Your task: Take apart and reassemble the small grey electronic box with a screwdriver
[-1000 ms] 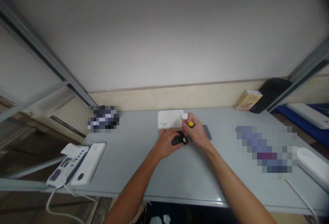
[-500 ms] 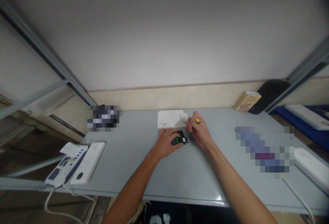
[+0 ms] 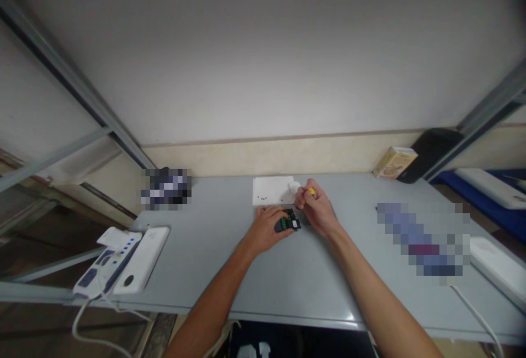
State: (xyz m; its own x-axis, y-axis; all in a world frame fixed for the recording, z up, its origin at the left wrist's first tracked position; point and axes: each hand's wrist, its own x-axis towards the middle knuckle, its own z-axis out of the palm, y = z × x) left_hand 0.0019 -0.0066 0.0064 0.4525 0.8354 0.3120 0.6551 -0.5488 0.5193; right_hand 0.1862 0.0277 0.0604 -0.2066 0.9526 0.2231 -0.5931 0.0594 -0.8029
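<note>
My left hand (image 3: pixel 269 228) is closed around a black device (image 3: pixel 292 223) with an exposed green circuit board, holding it down on the grey table (image 3: pixel 287 281). My right hand (image 3: pixel 315 208) grips a screwdriver (image 3: pixel 312 191) by its handle; the yellow end pokes out above the fist, while its tip is hidden. This fist hovers just right of the device, apart from it. Behind both hands lies a white sheet of paper (image 3: pixel 269 189) with several tiny dark pieces, apparently screws. A small white object (image 3: pixel 294 186) sits at the paper's right side, its kind unclear.
At left, a white power strip (image 3: pixel 109 265) and a white power bank (image 3: pixel 143 262) lie with a cable. A yellow box (image 3: pixel 394 163) and a black panel (image 3: pixel 431 152) lean at the back right. Blurred-out items (image 3: pixel 419 240) lie on the right, another at the back left.
My right hand has pulled the screwdriver rightward off the device, then shifted slightly back left. My left hand stays on the device.
</note>
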